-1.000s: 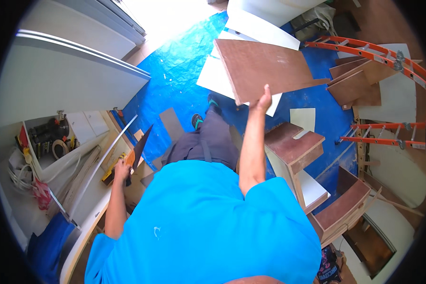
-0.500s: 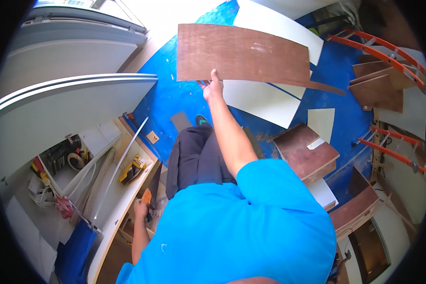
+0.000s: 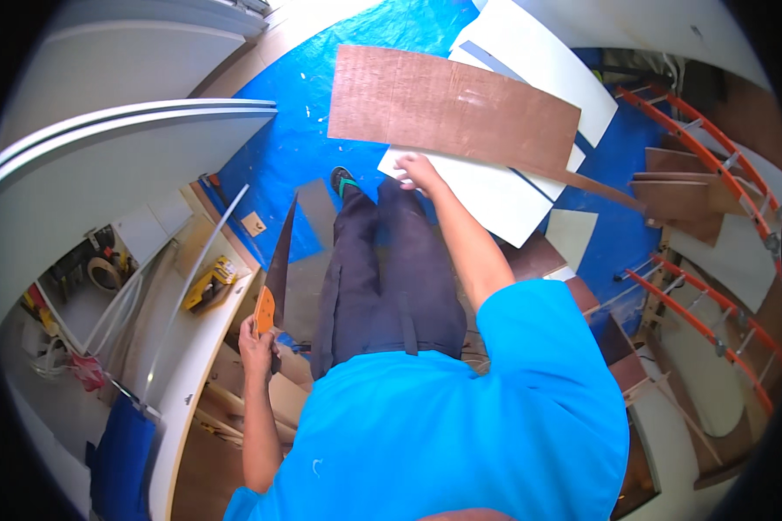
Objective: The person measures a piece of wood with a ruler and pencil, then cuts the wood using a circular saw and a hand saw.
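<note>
On the blue floor sheet (image 3: 278, 148) ahead lies a brown board (image 3: 452, 108), long axis left to right. Beside its near edge, the outstretched right hand (image 3: 419, 171) hangs loosely open, holding nothing. Lower left, the left hand (image 3: 258, 346) grips an orange-handled saw (image 3: 278, 269), blade pointing forward.

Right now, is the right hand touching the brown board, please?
Cannot tell: in the head view the right hand sits at the lower edge of the brown board, hiding any contact or gap.

One brown board (image 3: 452, 108), one handsaw (image 3: 276, 278), two orange ladders (image 3: 712, 156).
</note>
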Tool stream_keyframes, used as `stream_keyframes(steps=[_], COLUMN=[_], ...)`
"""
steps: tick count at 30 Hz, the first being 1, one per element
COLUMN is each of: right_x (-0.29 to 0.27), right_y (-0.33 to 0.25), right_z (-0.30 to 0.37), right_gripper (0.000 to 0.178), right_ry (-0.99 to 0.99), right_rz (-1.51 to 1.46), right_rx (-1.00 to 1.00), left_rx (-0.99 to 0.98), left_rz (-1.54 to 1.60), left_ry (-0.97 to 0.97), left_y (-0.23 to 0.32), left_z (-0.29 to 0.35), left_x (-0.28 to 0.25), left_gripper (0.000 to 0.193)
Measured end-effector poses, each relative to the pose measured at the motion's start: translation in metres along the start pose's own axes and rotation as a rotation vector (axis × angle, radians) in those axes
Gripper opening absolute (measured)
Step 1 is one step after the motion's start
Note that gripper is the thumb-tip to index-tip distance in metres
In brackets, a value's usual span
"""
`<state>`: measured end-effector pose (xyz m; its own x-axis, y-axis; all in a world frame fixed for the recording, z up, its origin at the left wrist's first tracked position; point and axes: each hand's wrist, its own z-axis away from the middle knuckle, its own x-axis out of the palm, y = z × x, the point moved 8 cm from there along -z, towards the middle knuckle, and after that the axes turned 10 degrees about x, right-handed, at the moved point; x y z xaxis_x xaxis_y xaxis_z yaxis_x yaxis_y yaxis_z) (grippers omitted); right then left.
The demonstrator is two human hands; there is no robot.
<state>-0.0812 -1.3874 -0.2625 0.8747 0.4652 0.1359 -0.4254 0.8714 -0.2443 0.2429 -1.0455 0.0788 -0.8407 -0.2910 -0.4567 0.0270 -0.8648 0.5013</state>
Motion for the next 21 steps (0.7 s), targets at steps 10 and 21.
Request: stream_keyframes(steps=[10,21], right_x=[-0.206,-0.288], right_y=[0.011,-0.192], right_z=[0.068,-0.015], right_gripper=[0.054,0.112], right_ry=[0.766,0.948], right_rz=[0.593,1.013], right_rx=[-0.238,-0.405], left_rx=[0.103,0.189], left_rz=[0.516,0.324], left_ry=[-0.084,-0.122], left_y=[0.023,0.050], left_z=[-0.065,-0.114], left_x=[0.058,0.170], left_gripper=[0.075,0.064])
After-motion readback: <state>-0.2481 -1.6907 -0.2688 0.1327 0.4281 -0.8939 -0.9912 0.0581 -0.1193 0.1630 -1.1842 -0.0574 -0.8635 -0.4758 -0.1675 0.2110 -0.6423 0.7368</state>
